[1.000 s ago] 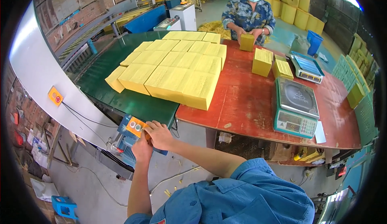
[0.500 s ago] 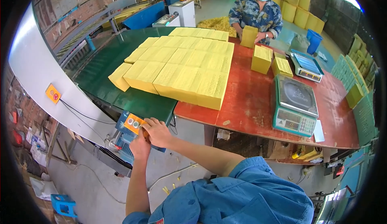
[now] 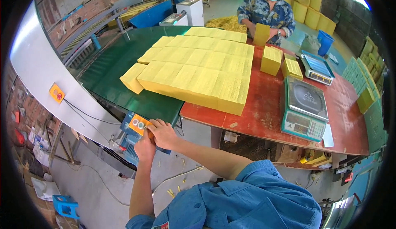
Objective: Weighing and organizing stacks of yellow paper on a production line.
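Both my hands are together at the right end of an orange push-button box (image 3: pixel 136 122) with round buttons, mounted at the near edge of the green conveyor belt (image 3: pixel 108 82). My left hand (image 3: pixel 145 147) is closed against its lower right corner. My right hand (image 3: pixel 163 134) curls over the same end, fingers bent. Whatever lies under the fingers is hidden. Beyond them, rows of yellow paper stacks (image 3: pixel 196 74) stand side by side, partly on the belt and partly on the red table (image 3: pixel 214 119).
A co-worker (image 3: pixel 270 12) across the table holds a yellow stack (image 3: pixel 261 34). More yellow stacks (image 3: pixel 271 60) stand by two scales (image 3: pixel 306 105) on the right. A white panel with an orange stop-button box (image 3: pixel 56 93) rises at left. A cable (image 3: pixel 177 179) crosses the floor.
The block of yellow stacks has slid to the right along the belt, further onto the red table. The co-worker's stack has shifted slightly. My hands stay at the button box.
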### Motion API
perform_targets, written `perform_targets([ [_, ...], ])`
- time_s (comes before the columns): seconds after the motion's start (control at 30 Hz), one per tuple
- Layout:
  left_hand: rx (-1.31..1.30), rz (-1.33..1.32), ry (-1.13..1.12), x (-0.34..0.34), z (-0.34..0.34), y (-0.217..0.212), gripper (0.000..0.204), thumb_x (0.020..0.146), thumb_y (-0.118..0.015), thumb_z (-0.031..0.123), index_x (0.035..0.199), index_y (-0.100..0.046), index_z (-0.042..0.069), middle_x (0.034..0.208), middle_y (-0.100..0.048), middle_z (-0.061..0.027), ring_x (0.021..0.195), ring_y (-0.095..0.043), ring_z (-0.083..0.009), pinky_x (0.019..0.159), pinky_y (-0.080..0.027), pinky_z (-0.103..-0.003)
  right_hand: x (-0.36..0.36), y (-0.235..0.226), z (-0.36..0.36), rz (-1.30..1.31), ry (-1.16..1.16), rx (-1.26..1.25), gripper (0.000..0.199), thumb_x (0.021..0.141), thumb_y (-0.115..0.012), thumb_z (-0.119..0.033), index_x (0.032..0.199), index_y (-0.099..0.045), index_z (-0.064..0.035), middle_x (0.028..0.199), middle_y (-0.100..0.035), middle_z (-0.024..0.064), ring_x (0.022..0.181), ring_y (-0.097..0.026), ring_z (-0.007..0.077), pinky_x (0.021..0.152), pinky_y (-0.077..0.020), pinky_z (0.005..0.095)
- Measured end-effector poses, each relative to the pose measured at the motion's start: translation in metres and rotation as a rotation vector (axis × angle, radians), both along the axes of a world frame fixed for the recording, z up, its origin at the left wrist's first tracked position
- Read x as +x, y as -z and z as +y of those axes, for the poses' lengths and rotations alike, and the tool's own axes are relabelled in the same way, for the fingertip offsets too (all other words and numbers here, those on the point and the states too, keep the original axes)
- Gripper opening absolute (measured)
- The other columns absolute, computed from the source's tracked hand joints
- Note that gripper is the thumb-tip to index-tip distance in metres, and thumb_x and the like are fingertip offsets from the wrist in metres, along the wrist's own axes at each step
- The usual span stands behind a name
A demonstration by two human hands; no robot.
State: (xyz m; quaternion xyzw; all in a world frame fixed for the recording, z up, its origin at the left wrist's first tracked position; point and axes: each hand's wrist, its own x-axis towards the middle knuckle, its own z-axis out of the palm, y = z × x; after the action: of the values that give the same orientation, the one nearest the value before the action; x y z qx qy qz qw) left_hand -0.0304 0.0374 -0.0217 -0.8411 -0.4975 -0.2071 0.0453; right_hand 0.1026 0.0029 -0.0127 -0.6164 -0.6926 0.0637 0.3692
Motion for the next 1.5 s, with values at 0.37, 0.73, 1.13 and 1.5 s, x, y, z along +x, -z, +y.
perform_targets([
  [0.37,0.034,-0.013,0.005,-0.002,-0.002,-0.002,0.044,0.085,-0.067,0.026,0.124,-0.054,0.011,0.064,-0.066,-0.0131,0.057,-0.066,-0.0335,0.052,-0.051,-0.044,0.001,0.003,0.004,0.007,-0.027,0.026,0.048,0.073,-0.066,-0.011,0.12,-0.058,-0.0103,0.137,-0.049,0.0118,0.127,-0.045,0.0327,0.096,-0.0407,0.047],
  [0.73,-0.055,0.161,-0.133,-0.009,0.007,0.007,0.047,0.086,-0.063,0.03,0.128,-0.052,0.013,0.076,-0.069,-0.0157,0.066,-0.067,-0.0369,0.057,-0.05,-0.051,0.009,-0.009,-0.009,0.11,-0.102,-0.076,0.05,0.077,-0.064,-0.013,0.126,-0.054,-0.0095,0.139,-0.045,0.0168,0.123,-0.049,0.0366,0.094,-0.0433,0.0512],
  [1.13,-0.299,0.119,-0.142,0.016,0.002,-0.042,0.046,0.087,-0.063,0.03,0.129,-0.058,0.011,0.1,-0.069,-0.0209,0.09,-0.065,-0.0398,0.076,-0.05,-0.049,0.174,0.054,-0.264,0.537,-0.149,-0.504,0.038,0.086,-0.057,-0.016,0.122,-0.057,-0.0047,0.108,-0.065,0.0206,0.094,-0.065,0.0379,0.084,-0.0517,0.0439],
  [1.5,-0.193,-0.148,0.121,0.157,-0.089,-0.03,0.032,0.089,-0.064,0.021,0.118,-0.065,0.01,0.085,-0.068,-0.0158,0.069,-0.063,-0.0251,0.067,-0.05,-0.037,0.262,0.116,-0.433,0.878,0.375,-0.501,0.032,0.088,-0.061,-0.019,0.117,-0.064,-0.0058,0.105,-0.069,0.0186,0.096,-0.068,0.0326,0.086,-0.0534,0.0389],
])
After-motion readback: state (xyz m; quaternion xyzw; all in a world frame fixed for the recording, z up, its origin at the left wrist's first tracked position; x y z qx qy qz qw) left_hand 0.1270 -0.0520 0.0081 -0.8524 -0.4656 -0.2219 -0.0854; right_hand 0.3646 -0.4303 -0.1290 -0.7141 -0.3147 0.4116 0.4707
